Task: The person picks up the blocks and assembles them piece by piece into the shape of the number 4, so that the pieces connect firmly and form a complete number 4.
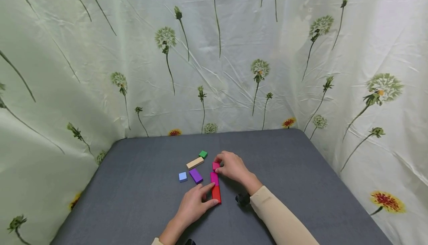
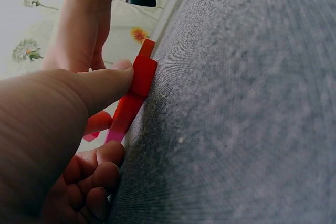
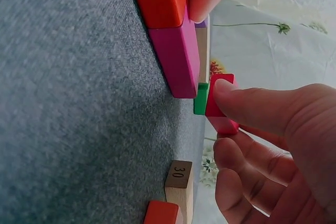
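A red block [image 1: 216,194] and a magenta block [image 1: 214,178] lie end to end in a line on the grey surface. My left hand [image 1: 193,205] holds the red block, thumb at its near end and index finger by the seam with the magenta one. At the far end of the line, my right hand [image 1: 233,167] pinches a crimson block [image 1: 215,166] between thumb and fingers. In the right wrist view this crimson block [image 3: 211,107] is beyond the magenta block's end, its lower side partly covered by fingers.
Left of the line lie a purple block [image 1: 195,176], a light blue cube [image 1: 182,177], a plain wooden block [image 1: 195,163] and a green cube [image 1: 203,154]. The right wrist view also shows a wooden block marked 30 [image 3: 179,174] beside an orange-red block [image 3: 160,213]. A flowered curtain [image 1: 234,89] hangs behind.
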Demonstrator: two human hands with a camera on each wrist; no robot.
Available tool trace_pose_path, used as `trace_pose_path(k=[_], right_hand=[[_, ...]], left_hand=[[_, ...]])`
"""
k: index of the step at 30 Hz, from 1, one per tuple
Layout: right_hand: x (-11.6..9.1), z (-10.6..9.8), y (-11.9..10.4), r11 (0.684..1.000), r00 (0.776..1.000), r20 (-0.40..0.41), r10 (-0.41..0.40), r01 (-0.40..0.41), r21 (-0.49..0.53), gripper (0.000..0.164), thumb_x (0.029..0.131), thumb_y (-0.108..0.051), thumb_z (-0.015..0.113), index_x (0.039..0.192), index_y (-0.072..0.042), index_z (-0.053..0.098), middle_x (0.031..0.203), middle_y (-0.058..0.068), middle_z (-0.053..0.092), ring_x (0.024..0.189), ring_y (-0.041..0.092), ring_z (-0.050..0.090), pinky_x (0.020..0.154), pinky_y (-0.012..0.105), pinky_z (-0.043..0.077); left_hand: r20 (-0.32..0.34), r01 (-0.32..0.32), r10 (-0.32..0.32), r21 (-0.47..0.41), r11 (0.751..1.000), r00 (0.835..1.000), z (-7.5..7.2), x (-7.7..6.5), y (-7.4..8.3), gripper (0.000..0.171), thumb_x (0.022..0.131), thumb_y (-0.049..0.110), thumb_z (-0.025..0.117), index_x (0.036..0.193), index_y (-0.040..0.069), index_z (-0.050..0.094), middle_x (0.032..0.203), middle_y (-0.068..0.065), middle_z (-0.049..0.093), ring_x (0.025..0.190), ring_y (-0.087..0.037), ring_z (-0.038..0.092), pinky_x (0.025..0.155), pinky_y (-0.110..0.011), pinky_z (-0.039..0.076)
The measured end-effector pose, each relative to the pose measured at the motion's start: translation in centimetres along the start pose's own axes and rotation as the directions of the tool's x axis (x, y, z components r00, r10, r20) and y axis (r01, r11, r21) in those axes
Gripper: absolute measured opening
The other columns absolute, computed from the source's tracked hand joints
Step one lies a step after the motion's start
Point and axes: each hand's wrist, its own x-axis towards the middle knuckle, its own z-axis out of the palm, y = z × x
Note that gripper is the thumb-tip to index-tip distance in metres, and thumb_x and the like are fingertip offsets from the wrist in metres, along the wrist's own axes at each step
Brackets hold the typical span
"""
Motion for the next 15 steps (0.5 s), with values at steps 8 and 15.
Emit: trace_pose_path(k=[8, 15], right_hand=[[0.68, 0.45, -0.11, 0.999, 1.0, 0.018, -0.013, 0.014, -0.048, 0.021, 0.083, -0.028, 0.085, 0.1, -0.023, 0.074, 0.093, -0.006, 0.062, 0.082, 0.013, 0.057, 0.073, 0.037, 0.049], [0.92, 0.52, -0.27, 0.998, 0.997, 0.075, -0.012, 0.017, -0.057, 0.02, 0.084, -0.028, 0.084, 0.101, -0.022, 0.075, 0.091, -0.007, 0.061, 0.084, 0.013, 0.058, 0.077, 0.04, 0.049]], left_hand=[[0.002, 0.007, -0.007, -0.003, 1.0, 1.0, 0.07, -0.02, -0.09, 0.062, 0.083, 0.055, 0.077, 0.136, 0.026, 0.065, 0.075, 0.008, 0.045, 0.06, -0.008, 0.039, 0.053, -0.027, 0.029], [0.003, 0.021, -0.021, 0.007, 1.0, 1.0, 0.12, -0.04, 0.0, 0.062, 0.083, 0.056, 0.077, 0.136, 0.027, 0.065, 0.075, 0.008, 0.045, 0.06, -0.008, 0.039, 0.053, -0.027, 0.028]])
